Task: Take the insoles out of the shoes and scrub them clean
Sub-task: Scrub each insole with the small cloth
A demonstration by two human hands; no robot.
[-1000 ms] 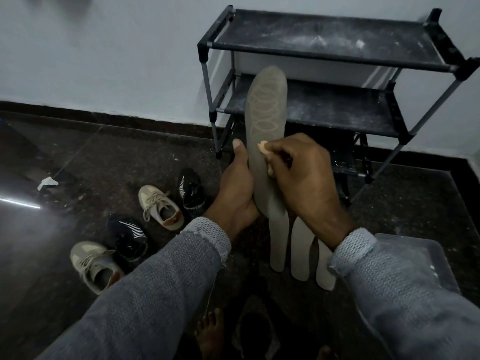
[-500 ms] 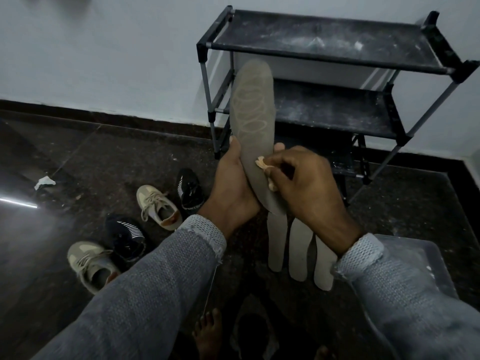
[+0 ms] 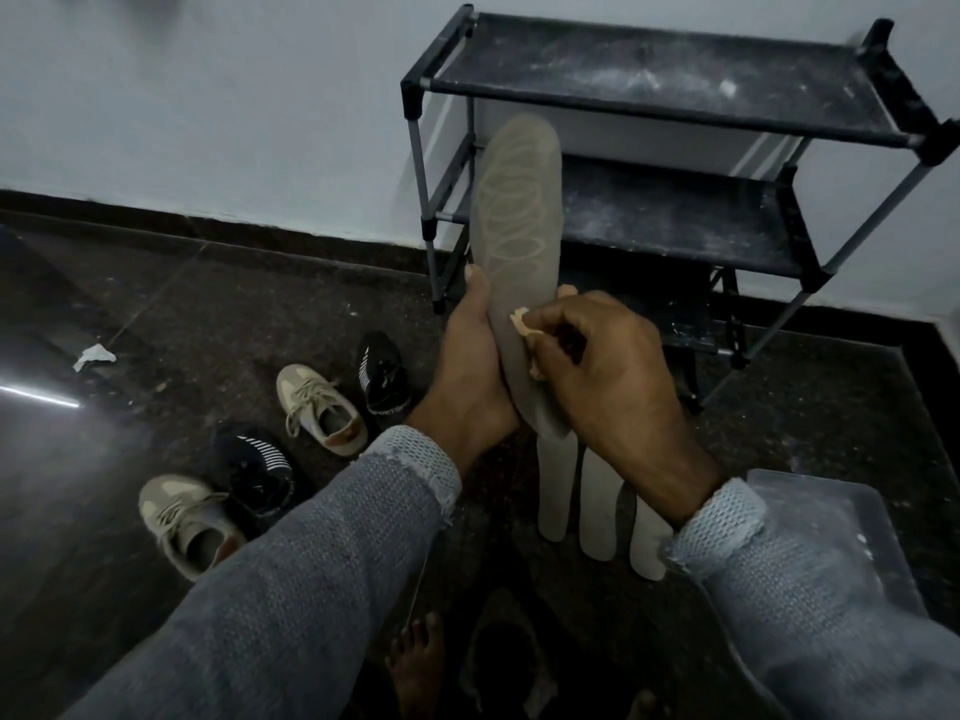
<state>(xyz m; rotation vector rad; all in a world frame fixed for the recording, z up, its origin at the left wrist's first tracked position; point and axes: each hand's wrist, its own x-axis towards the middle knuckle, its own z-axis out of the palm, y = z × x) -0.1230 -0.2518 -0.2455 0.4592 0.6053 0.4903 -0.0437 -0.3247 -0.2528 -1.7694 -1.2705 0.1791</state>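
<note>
My left hand (image 3: 470,371) grips a grey insole (image 3: 519,220) by its lower half and holds it upright, toe end up, with oval marks on its face. My right hand (image 3: 608,376) pinches a small pale scrubbing piece (image 3: 522,324) against the insole's middle. Three more grey insoles (image 3: 597,506) lie side by side on the dark floor below my hands. Two beige sneakers (image 3: 319,407) (image 3: 187,522) and two black striped shoes (image 3: 382,374) (image 3: 254,465) stand on the floor at the left.
A black two-shelf shoe rack (image 3: 675,85), dusty, stands against the white wall behind the insole. A clear plastic tub (image 3: 831,532) sits at the lower right. A paper scrap (image 3: 93,356) lies on the floor at the left. My bare foot (image 3: 415,662) shows at the bottom.
The insole tilted left and has come back nearer upright. My right hand with the scrubbing piece shifted slightly along the insole's middle.
</note>
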